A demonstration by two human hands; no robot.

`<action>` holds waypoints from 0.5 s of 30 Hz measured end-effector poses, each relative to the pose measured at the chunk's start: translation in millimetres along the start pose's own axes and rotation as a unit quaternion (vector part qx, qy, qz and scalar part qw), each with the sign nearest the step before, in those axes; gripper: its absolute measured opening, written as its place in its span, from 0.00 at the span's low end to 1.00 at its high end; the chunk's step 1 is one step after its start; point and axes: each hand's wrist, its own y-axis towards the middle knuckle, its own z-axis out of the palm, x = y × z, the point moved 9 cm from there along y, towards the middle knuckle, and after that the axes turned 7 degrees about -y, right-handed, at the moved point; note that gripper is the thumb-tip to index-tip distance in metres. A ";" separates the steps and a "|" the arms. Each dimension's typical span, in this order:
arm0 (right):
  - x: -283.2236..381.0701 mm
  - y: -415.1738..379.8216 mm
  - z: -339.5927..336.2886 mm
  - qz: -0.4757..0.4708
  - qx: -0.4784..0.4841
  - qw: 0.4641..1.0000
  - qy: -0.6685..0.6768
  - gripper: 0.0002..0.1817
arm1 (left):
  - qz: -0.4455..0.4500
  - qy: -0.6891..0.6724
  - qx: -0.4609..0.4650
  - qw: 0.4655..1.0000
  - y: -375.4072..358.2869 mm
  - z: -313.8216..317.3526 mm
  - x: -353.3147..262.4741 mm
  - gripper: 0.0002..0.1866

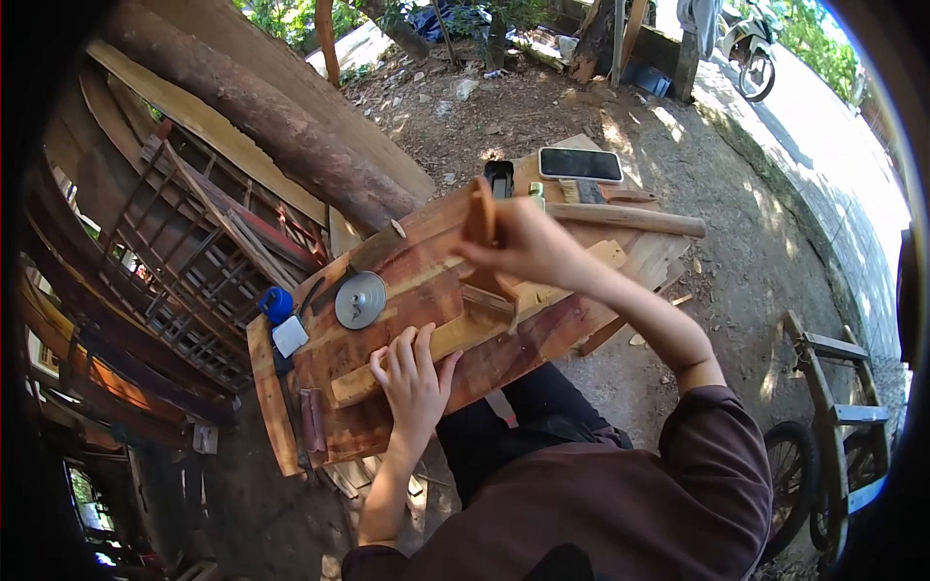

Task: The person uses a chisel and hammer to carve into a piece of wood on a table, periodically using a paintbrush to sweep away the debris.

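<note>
One broad, reddish wooden tabletop (407, 261) lay beneath both hands, above littered dirt ground (407, 111). A smartphone (579, 165) and a flat brush (581, 192) lay beyond the right hand (531, 244); a round metal disc (359, 300) lay beyond and left of the left hand (415, 378). The right arm reached forward, its fingers closed around a brown wooden tool (478, 211) above the pale wooden strip (356, 385). The left hand pressed palm-down on that strip, fingers spread, forearm angled up from the body.
</note>
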 end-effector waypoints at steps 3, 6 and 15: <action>23.0 -12.6 36.6 -0.034 0.019 0.995 -0.092 0.13 | -0.005 -0.017 -0.017 1.000 -0.3 -1.8 0.1 0.26; 23.2 -26.3 19.3 -0.092 -0.125 0.969 -0.193 0.15 | -0.018 -0.033 -0.022 0.999 -1.2 -3.1 2.0 0.25; -105.1 -130.0 -122.7 0.230 -0.297 0.924 -0.071 0.18 | -0.037 -0.049 -0.022 0.998 -2.9 -0.5 7.1 0.26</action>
